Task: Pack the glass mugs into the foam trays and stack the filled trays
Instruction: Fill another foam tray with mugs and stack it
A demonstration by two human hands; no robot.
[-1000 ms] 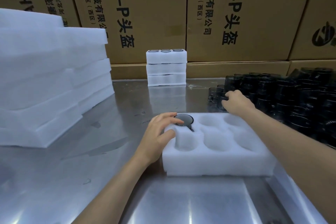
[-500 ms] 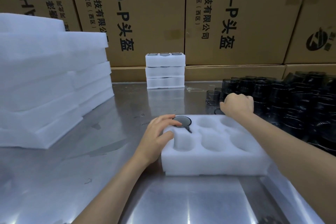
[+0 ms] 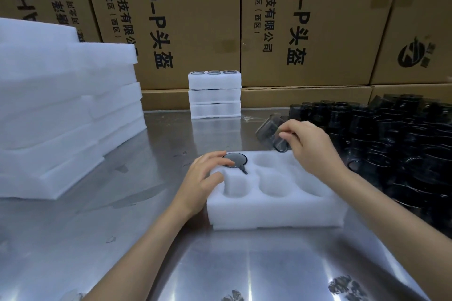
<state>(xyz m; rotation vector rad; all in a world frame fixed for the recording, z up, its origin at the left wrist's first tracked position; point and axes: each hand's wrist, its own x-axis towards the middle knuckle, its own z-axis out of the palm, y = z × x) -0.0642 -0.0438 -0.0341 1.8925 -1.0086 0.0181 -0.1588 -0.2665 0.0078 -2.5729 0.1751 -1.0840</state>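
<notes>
Meanwhile right hand (image 3: pixel 310 146) grips a mug (image 3: pixel 272 133); left hand (image 3: pixel 204 178) rests open on tray (image 3: pixel 276 212).

Foam tray (image 3: pixel 276 210): white, matt, soft-looking, fine-grained. Table (image 3: pixel 151 247) under it: brushed metal, glossy, smeared reflections. Mugs (image 3: pixel 403 144) right of tray: dark smoked glass, shiny. Foam stack (image 3: pixel 61 115) left of tray: same matt white. Boxes (image 3: pixel 305 19) behind tray: brown cardboard, dull.

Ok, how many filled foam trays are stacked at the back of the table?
3, one on another by the cardboard boxes: top tray showing mug rims, middle tray, bottom tray on the steel table. Nothing shows behind the stack, though more could be hidden.
</notes>
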